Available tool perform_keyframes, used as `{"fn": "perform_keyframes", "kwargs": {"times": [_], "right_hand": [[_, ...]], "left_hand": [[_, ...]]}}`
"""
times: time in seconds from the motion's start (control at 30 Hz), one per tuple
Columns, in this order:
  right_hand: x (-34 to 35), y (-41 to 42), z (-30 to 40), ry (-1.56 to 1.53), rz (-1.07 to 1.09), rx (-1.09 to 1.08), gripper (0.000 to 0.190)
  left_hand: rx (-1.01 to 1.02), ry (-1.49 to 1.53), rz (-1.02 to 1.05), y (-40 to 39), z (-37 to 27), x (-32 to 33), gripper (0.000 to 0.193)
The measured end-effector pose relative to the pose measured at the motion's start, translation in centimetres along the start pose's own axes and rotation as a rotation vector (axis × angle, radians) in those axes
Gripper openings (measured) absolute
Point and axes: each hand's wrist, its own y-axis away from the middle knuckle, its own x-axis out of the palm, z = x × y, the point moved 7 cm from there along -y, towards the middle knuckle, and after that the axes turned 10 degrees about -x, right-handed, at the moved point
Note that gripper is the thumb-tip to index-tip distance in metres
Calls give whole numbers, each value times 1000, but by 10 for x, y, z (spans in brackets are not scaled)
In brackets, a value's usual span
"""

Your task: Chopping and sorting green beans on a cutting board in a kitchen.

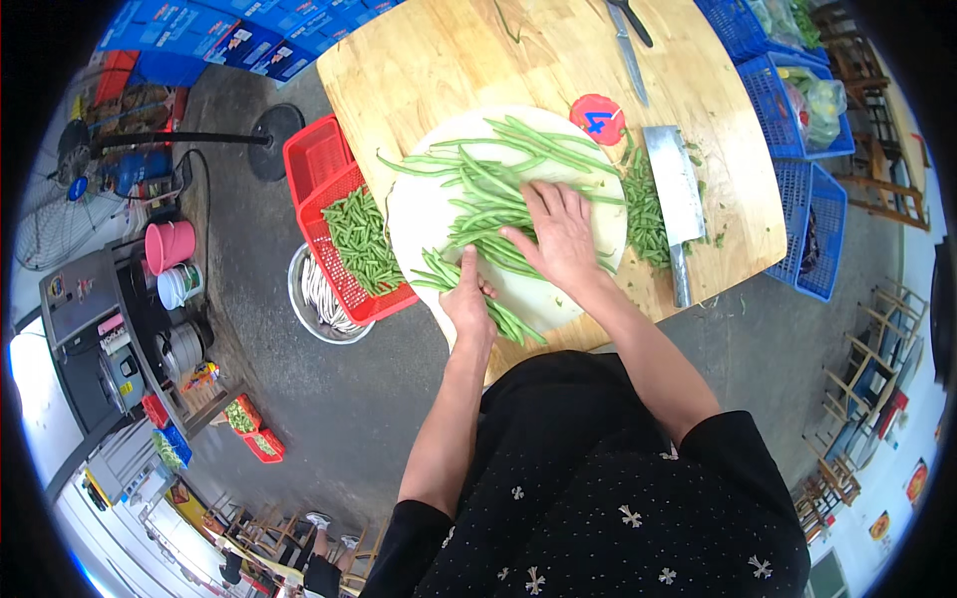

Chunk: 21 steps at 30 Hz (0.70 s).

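Note:
My left hand (pixel 469 303) grips a small bundle of long green beans (pixel 516 323) near the front left of a round white cutting board (pixel 419 217). The bundle's ends stick out on both sides of my fist. My right hand (pixel 557 232) lies palm down on a larger heap of whole green beans (pixel 486 217), its thumb apart from the fingers. Right of the board, a cleaver (pixel 673 187) rests on cut bean pieces (pixel 647 209), handle towards me. A red disc with a blue numeral (pixel 598 119) touches the board's far right edge.
A red plastic basket (pixel 306 217) of cut beans (pixel 362 239) adjoins the wooden table (pixel 419 67) at left. Below it, a metal bowl (pixel 359 336) holds whitish long pieces. A knife (pixel 630 60) lies at the back. Blue crates (pixel 804 232) stand at right. A person's legs (pixel 321 549) show behind.

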Motion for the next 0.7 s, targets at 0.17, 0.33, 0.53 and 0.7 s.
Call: {"fn": "perform_keyframes", "kwargs": {"times": [0.17, 0.33, 0.53, 0.7], "right_hand": [[16, 11, 0, -18, 135, -141, 43], [6, 27, 17, -121, 128, -222, 35], [11, 37, 19, -159, 92, -299, 40], [21, 32, 15, -169, 127, -182, 40]], "left_hand": [[-11, 57, -19, -4, 2, -1, 24], [2, 82, -13, -8, 3, -1, 23], [4, 82, -11, -4, 4, 0, 20], [-1, 62, -11, -2, 3, -1, 20]]}}
